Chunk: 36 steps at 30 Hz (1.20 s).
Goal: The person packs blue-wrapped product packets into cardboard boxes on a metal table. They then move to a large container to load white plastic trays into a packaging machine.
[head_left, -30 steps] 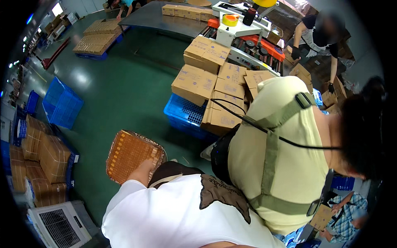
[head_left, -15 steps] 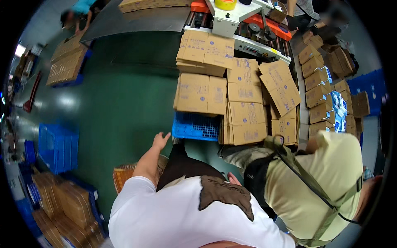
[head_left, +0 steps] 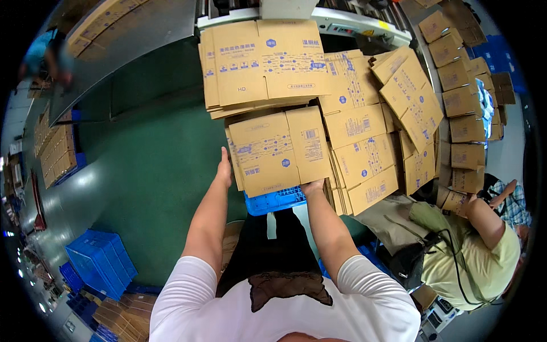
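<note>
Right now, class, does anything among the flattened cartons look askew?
Yes: on the right, the top carton lies slanted, out of line with the straighter pile to its left.

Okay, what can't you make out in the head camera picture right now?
All in the head view:
Right hand: fingers mostly hidden by the cardboard stack.
Left hand: seen edge-on, so whether it touches the cardboard stack is unclear.
Blue crate: largely covered by the cardboard stack.
White machine: cut off by the top edge.
</note>
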Available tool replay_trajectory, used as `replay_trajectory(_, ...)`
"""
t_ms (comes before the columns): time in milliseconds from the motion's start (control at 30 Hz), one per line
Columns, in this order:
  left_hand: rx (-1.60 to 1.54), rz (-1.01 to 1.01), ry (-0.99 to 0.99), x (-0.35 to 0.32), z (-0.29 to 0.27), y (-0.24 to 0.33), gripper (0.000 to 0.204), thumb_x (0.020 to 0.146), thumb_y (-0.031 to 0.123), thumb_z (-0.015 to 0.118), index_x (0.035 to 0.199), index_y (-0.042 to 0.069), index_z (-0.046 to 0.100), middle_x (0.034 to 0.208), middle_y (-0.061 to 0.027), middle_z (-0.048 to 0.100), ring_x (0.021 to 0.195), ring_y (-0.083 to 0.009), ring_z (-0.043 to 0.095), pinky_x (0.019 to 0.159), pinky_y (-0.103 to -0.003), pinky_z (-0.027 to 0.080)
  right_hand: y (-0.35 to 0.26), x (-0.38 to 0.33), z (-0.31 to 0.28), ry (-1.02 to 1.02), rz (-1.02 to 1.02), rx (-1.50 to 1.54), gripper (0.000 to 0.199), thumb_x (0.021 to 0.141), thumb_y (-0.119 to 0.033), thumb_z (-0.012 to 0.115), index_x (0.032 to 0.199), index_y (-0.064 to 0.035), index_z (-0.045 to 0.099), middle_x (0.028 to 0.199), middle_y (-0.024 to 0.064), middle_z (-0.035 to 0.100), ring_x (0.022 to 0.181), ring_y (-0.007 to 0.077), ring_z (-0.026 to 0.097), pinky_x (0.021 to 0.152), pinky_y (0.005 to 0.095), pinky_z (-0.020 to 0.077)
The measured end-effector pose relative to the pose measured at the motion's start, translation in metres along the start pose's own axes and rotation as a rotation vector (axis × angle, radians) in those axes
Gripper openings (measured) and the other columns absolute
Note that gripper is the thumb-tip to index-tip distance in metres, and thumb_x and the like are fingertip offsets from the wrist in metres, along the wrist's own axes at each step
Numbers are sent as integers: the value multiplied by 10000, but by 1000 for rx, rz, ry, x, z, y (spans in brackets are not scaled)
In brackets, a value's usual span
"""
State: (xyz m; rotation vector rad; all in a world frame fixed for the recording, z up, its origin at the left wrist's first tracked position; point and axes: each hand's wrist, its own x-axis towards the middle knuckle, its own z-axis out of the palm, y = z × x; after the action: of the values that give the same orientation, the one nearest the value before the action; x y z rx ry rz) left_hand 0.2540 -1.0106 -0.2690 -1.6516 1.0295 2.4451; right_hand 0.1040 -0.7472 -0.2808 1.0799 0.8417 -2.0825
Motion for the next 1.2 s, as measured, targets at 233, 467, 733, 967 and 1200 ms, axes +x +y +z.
replay_trajectory(233,-391,-253,-188,26,20,7,770,913,691,326,1400,103,419,1376,-138,478,1190,-320,504,957,-489,455,-3,40,-52,-13,-23,-457,458,949,-314,529,1352,-110,452,1293,60,554,1169,224,540,951,393,478)
replay_trajectory(467,-200,-256,-223,-10,-2,8,707,931,646,345,1388,115,439,1307,-115,547,1121,-308,552,914,-479,477,19,-39,-71,-60,104,-629,481,946,-359,526,1346,-99,470,1276,71,571,1159,202,545,942,371,460)
replay_trajectory(733,-185,-291,-118,-74,-45,-48,686,946,627,329,1396,121,433,1324,-109,539,1158,-301,540,934,-452,476,16,-40,-137,-236,590,-1001,594,951,-522,412,1344,-81,482,1310,109,551,1188,230,524,992,387,410)
replay_trajectory(967,-53,-267,-153,-82,-19,-73,682,948,624,327,1398,122,430,1331,-108,534,1165,-300,537,937,-450,476,25,-64,-85,-144,-7,-744,615,957,-510,407,1397,-80,428,1377,103,500,1248,233,480,1035,375,364)
replay_trajectory(1200,227,-301,-297,-148,-4,-132,678,951,620,324,1401,123,428,1338,-108,529,1173,-299,534,941,-447,475,20,-126,-174,-141,-153,-787,615,958,-507,408,1399,-79,424,1379,104,498,1249,232,479,1034,374,364)
